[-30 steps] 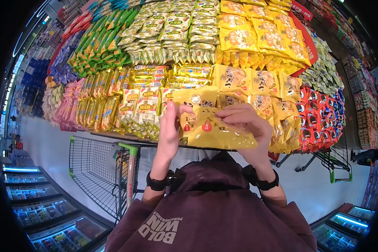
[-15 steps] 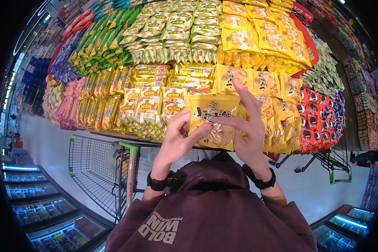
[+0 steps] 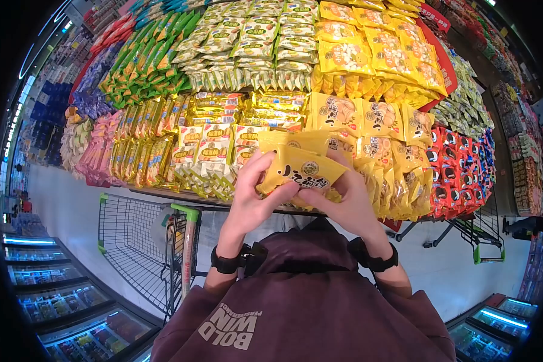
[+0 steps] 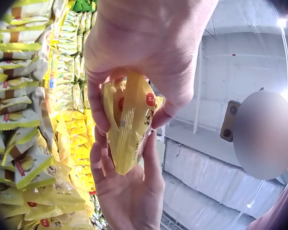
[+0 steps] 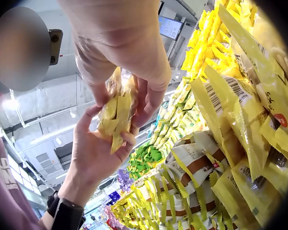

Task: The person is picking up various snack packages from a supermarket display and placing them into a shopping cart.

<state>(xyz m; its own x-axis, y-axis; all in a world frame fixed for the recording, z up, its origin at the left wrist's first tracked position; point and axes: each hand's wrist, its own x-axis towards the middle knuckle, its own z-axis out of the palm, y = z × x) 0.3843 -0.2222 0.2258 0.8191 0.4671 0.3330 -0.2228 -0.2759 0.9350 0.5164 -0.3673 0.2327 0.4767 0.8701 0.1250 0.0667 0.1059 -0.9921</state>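
Observation:
Both hands grip a yellow snack bag [image 3: 304,172] printed with dark characters, in front of the chest. My left hand [image 3: 253,190] holds its left end, with the thumb across the front and the fingers behind. At the other end my right hand [image 3: 347,196] pinches it likewise, thumb on the front. Behind its top edge more yellow packaging [image 3: 295,140] shows. In the left wrist view the bag [image 4: 129,124] appears edge-on between the two hands, its side seam and a red mark visible. The right wrist view shows the bag's [image 5: 116,115] other end, crimped and folded.
Just beyond the hands, matching yellow bags [image 3: 380,114] are stacked on the display, beside white-and-yellow packs [image 3: 214,142]. Red packs [image 3: 449,172] lie farther right. A wire shopping cart [image 3: 139,241] with green trim stands at the left. Another cart [image 3: 489,235] is at the right.
Earlier the right hand's fingers were spread, first over the bag, then with the bag's front facing up. Now that hand grips the right end, and the bag is tilted and bent between both hands.

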